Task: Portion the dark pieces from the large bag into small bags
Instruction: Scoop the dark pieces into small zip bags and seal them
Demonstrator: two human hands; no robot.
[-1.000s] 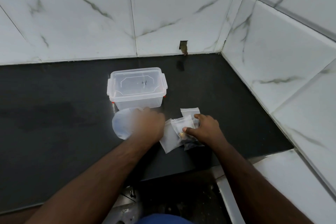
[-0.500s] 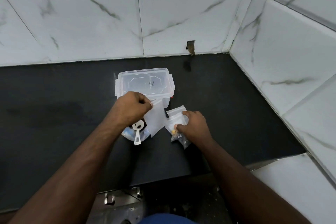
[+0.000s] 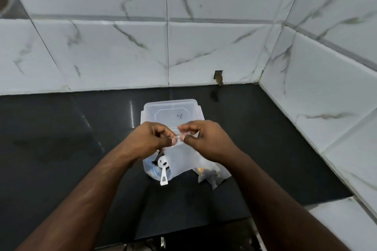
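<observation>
head: black counter [image 3: 61,138], marble-tiled walls [image 3: 122,51]

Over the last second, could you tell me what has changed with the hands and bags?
The left hand picked an empty small bag off the counter and raised it; the right hand let go of the filled bags and now pinches the same bag's top. The box and filled bags stayed put.

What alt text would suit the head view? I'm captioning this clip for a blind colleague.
Both hands, the left hand and right hand, pinch the top edge of a small clear bag held above a black countertop. Behind it stands a lidded clear plastic container; below lie a white scoop and filled small bags of dark pieces.
</observation>
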